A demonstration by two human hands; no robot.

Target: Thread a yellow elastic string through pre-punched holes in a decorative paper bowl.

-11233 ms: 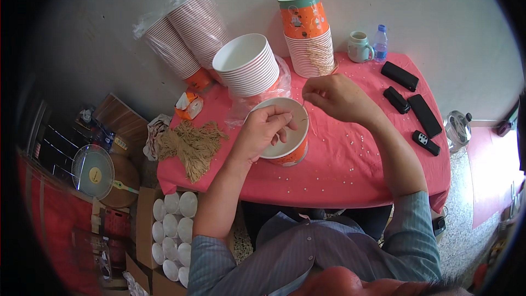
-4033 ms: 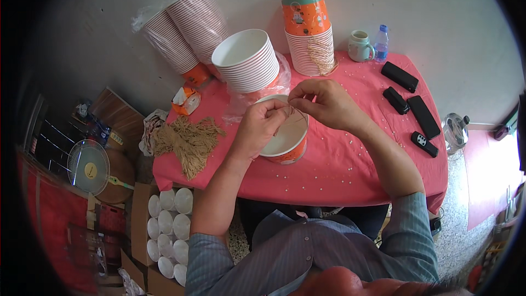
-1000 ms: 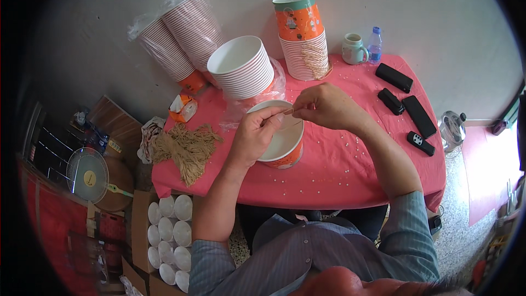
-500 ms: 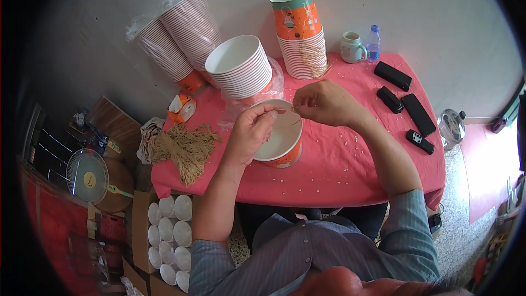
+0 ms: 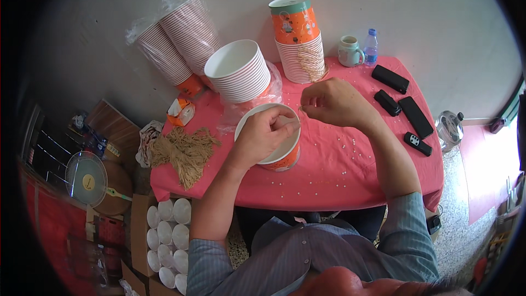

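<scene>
A white-lined paper bucket (image 5: pixel 286 160) with an orange outside stands at the middle of the table. My left hand (image 5: pixel 266 135) is over its opening, thumb and forefinger pinched together near the right side of the rim. Just right of the rim my right hand (image 5: pixel 335 103) is raised, fingers curled in a pinch. A thin, light strand seems to run between the two pinches; its full length is hard to make out. Left of the bucket lies a heap of tan strings (image 5: pixel 186 153).
Nested paper buckets (image 5: pixel 241 74) stand behind, with wrapped stacks (image 5: pixel 170 44) further left and a tall stack (image 5: pixel 300 57) at the back. A mug (image 5: pixel 349 52), a bottle (image 5: pixel 371 49) and black devices (image 5: pixel 416 118) lie right. Small white beads dot the red cloth (image 5: pixel 350 186).
My left hand has turned and its fingertips have moved slightly right over the bucket. My right hand has shifted a little right, still pinched. The whole view has dipped slightly.
</scene>
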